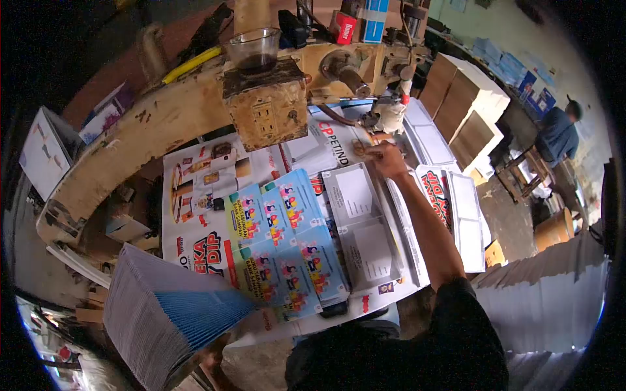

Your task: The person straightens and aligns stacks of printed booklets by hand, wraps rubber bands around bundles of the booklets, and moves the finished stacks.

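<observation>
My right hand [389,160] reaches to the far side of the worktop, just below the wrapped machine head [389,117]. Its fingers are curled together near the banner's surface, and what they hold, if anything, is too small to make out. Under my right forearm lies a stack of pale printed forms [358,215]. To their left are light-blue printed sheets [287,228] with cartoon figures. At the lower left, my left hand [212,357] is in shadow beside a thick fanned stack of folded sheets [156,306], its fingers mostly hidden.
A printed banner [189,228] covers the worktop. The machine's heavy curved arm [156,111] crosses behind, carrying a socket box [264,107] with a glass bowl [253,52]. Paper stacks [460,98] stand at the back right. A person [557,133] is farther right.
</observation>
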Tool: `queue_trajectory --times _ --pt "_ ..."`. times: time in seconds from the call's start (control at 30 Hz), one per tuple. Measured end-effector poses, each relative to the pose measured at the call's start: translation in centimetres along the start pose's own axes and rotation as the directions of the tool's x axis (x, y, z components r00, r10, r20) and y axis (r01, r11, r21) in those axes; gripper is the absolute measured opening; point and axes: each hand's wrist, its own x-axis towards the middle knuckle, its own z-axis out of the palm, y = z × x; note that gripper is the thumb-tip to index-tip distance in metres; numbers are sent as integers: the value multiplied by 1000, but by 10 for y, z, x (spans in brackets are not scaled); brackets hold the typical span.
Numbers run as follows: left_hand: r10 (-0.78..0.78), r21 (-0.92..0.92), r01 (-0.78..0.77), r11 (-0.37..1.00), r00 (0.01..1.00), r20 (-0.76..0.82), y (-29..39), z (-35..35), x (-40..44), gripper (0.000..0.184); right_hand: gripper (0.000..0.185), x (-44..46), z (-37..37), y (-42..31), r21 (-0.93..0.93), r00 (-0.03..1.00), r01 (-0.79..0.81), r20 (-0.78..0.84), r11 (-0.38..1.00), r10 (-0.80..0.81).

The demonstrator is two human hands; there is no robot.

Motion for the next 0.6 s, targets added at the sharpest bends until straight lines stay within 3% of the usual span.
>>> queue_trajectory --times 0.03,0.1,0.13,0.17,0.23,0.27,0.33,0.37,0.43,0.47,0.5,0.57,0.6 --pt "-2 1 2 1000 1000 -4 -2 -2 -1 81 26 1 3 0 6 1000 0 -4 1000 0" --pt "0 5 0 1000 1000 -6 0 -3 -1 79 25 8 10 -7 42 973 -212 97 976 207" --pt "-2 5 2 1000 1000 -13 0 -4 -3 79 26 10 18 1 -9 963 -263 63 965 263" --pt "-5 7 5 1000 1000 -12 -1 -3 -2 78 26 12 24 10 -7 965 -255 64 967 255" --pt "-6 11 6 1000 1000 -11 -1 -4 -4 77 25 15 28 21 -135 1000 -24 3 990 25" --pt "-5 10 5 1000 1000 -10 -1 -4 -4 77 25 12 29 26 -135 1000 -23 6 991 24" --pt "-1 9 1 1000 1000 -13 -1 -3 -3 75 24 17 24 23 230 961 -54 -254 972 113" --pt "-2 9 2 1000 1000 -8 -1 -3 -4 75 24 18 21 22 225 963 -45 -249 973 102" --pt "5 6 -5 1000 1000 -14 -1 -1 -2 74 21 13 21 29 392 910 -113 -328 913 253" --pt "9 5 -9 1000 1000 -16 -1 -1 -1 73 19 10 28 32 604 861 35 -422 796 283" --pt "15 -1 -15 1000 1000 -12 1 -1 0 73 19 7 16 15 602 863 44 -425 797 274" --pt "27 -6 -27 1000 1000 -13 0 -2 0 71 17 -1 -20 -41 882 810 -264 -17 391 586" --pt "34 -9 -34 999 999 -13 0 -2 1 71 21 -2 -21 -50 896 782 -316 59 313 620"
